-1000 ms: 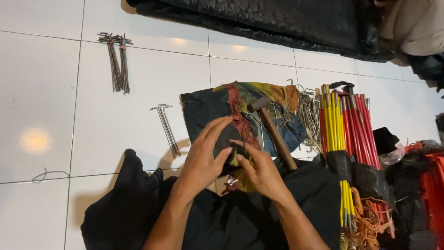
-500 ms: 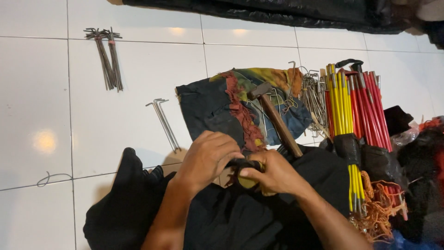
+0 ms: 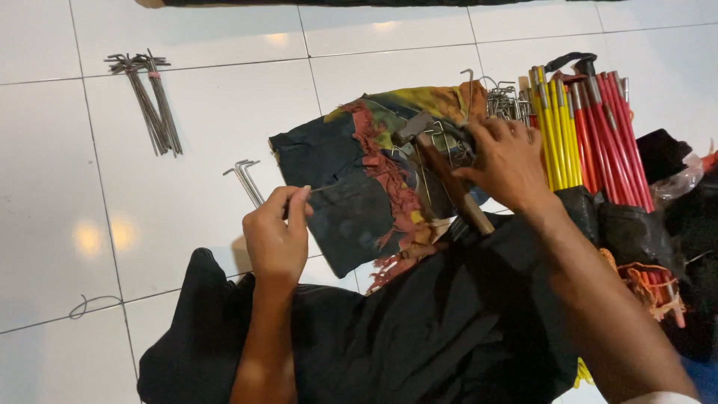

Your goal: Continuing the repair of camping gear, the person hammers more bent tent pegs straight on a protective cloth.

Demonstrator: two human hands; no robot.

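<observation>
Pinching a thin peg (image 3: 318, 188), left hand (image 3: 277, 236); right hand (image 3: 508, 161) overlaps hammer (image 3: 441, 168).

A wooden-handled hammer (image 3: 441, 168) lies diagonally on frayed dark cloth (image 3: 359, 187).

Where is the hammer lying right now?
In the head view the hammer lies right of centre on the dark patterned cloth, its head beside the right hand, with the yellow and red poles further right.
</observation>
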